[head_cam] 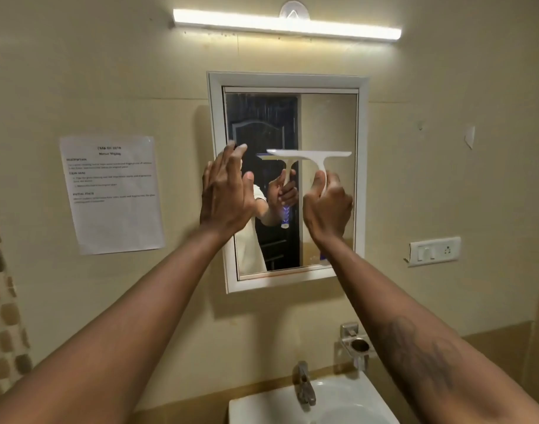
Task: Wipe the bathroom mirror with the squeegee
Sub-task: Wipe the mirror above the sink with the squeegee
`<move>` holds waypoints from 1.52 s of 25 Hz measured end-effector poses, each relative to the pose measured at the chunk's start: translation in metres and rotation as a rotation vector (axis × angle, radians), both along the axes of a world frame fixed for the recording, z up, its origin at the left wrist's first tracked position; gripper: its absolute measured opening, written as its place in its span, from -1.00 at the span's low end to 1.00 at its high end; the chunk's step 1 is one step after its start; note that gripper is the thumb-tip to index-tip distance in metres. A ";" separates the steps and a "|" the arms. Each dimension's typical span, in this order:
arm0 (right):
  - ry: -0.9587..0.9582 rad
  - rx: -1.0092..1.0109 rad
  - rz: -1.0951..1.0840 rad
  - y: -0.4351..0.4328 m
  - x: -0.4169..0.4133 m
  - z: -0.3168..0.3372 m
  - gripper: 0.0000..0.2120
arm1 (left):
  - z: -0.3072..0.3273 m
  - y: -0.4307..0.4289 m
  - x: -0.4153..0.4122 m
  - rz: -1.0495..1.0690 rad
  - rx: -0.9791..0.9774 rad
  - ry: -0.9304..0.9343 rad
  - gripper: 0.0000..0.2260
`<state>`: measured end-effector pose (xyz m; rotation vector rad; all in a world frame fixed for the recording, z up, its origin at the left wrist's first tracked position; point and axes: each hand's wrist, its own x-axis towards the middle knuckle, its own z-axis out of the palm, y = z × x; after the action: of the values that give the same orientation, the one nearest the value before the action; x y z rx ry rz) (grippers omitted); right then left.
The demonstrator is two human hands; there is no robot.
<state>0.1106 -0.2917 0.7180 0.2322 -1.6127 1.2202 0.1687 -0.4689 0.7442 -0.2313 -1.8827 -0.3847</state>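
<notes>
**Squeegee at Mid-Height on Mirror, Right-Hand Grip**

1. A printed paper sheet (112,194) is fixed to the beige wall, left of the mirror. Its text is too blurred to read.

2. The left hand (228,191) is raised at the left edge of the mirror, back of the hand toward the camera. Its fingers are spread and nearly straight, and it holds nothing. The fingertips overlap the white frame (216,117) and the edge of the glass. Contact cannot be confirmed.

3. The wall mirror (329,123) hangs at centre, below a lit tube light (286,24) and above a white basin (262,405) with a metal tap (305,387). Faint streaks show on the upper left of the glass.

4. The white squeegee (311,156) lies in front of the right half of the glass, at about mid-height. Its blade is level, and its handle points down. The blade's reflection meets it at the left end.

5. The right hand (328,209) grips the squeegee handle, fingers curled around it.

6. A metal ring holder (358,345) is mounted below the mirror's right corner.

7. A white switch plate (435,250) sits on the wall, right of the mirror.
</notes>
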 end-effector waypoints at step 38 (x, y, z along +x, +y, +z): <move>0.185 0.039 -0.011 0.020 -0.109 0.087 -0.56 | 0.086 0.060 -0.075 0.000 -0.032 0.148 -0.58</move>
<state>0.0015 -0.2720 0.8050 0.3503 -1.4765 1.1253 0.0939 -0.4093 0.8303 -0.2739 -1.7440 -0.3284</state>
